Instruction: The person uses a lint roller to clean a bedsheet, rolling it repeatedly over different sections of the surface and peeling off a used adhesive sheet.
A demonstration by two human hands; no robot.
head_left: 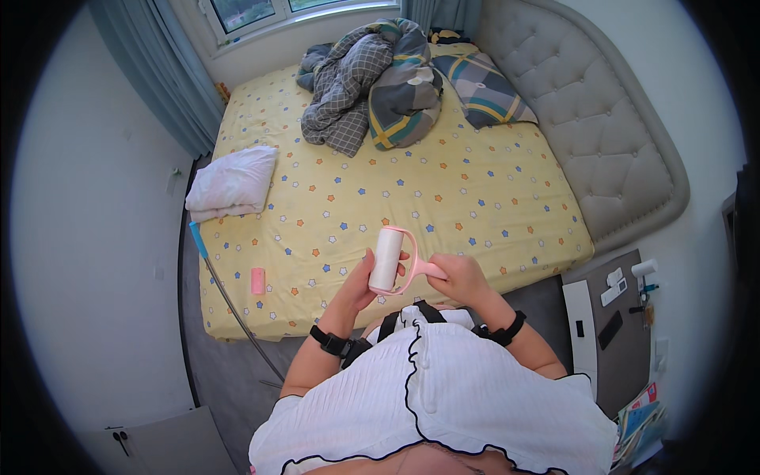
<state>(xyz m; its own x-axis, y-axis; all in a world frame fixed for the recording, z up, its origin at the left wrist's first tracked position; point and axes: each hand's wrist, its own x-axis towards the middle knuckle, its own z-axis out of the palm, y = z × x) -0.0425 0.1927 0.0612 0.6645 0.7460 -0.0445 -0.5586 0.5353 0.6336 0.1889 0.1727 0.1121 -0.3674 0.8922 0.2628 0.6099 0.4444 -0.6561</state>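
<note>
In front of my body I hold a lint roller (386, 260) with a white sticky roll and a pink frame. My right hand (461, 279) is closed round its pink handle. From the other side, my left hand (366, 283) grips the white roll, its thumb along the left side and fingertips showing behind the right side. Beneath both hands spreads a bed with a yellow star-patterned sheet (332, 206). A small pink cylinder-shaped piece (258, 281) lies on the sheet to the left of my left hand.
A folded white quilt (233, 180) rests at the bed's left edge. Rumpled grey checked bedding (348, 95) and a pillow (487, 89) lie at the far side. A blue-tipped pole (229, 297) leans by the bed's left. At right are a padded headboard (590, 111) and a bedside cabinet (621, 356).
</note>
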